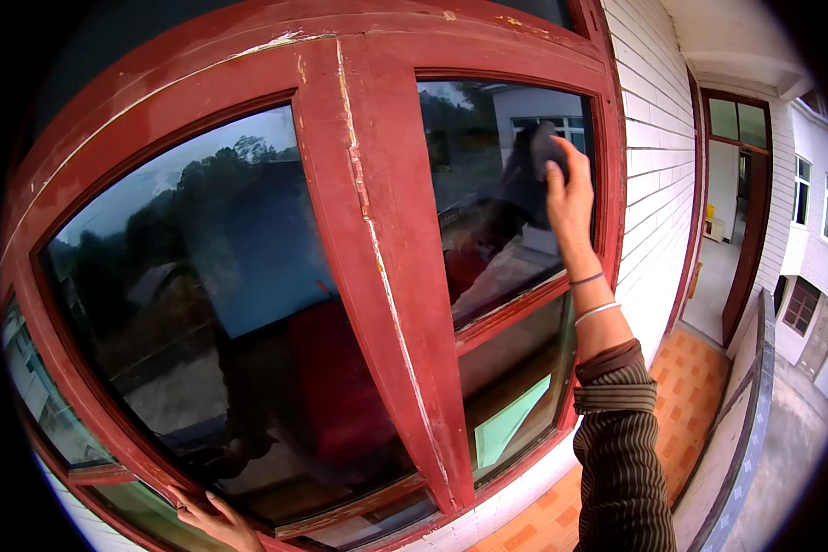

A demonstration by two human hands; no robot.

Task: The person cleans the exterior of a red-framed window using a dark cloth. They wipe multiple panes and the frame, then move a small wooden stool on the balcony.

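My right hand (571, 193) is raised against the upper right window pane (483, 179), holding a dark grey cloth or pad (546, 150) to the glass near the frame's right side. A thin dark band and a pale bangle circle that wrist, below a rolled striped sleeve. At the lower left, my left hand (214, 521) rests with fingers apart on the red wooden window frame (400, 241), beneath the large left pane (248, 228). Cracked, peeling paint runs down the middle of the frame. Both panes carry reflections.
White tiled wall (655, 165) adjoins the window on the right, leading to an open doorway (728, 228). Orange tiled floor (686, 407) lies below, bordered by a balcony parapet (748, 414). A pale green sheet (510, 421) shows behind the lower right pane.
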